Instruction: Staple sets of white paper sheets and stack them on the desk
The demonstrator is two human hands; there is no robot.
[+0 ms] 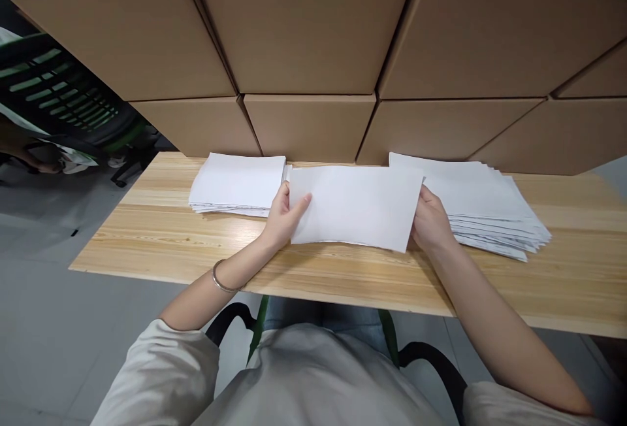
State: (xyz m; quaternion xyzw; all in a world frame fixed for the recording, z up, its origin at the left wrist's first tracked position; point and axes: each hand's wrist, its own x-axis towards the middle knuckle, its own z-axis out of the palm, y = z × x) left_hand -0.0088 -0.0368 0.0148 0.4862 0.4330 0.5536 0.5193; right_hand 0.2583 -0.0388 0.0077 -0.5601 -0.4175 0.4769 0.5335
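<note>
1. In the head view, the white paper (355,207) was held up between two hands, in front of the wearer and above the near part of the table (171,236). Its lower edge showed a faint double line, so it may have been more than one sheet.
2. The left hand (284,215) pinched the paper's left edge, thumb flat on the face and fingers behind. That grip likely kept the limp sheet from folding over.
3. The right hand (432,218) was closed at the opposite edge, near the upper corner; its fingertips were partly hidden. Holding both ends probably kept the span taut and level.
4. The left stack (238,181) lay beyond the left hand, fairly squared, and the right stack (470,194) lay beside the right hand, its edges fanned in steps. Both seemed set within easy reach, with working room between them.
5. The paper looked matte, smooth and oblong, bowing slightly along its bottom. The table had pale, streaky wood grain. Plain brown cardboard boxes (308,125), flat-faced and square-edged, stood in two rows behind, perhaps packed closely to save space.
6. A thin, rounded metal bracelet (215,276) circled the left wrist.
</note>
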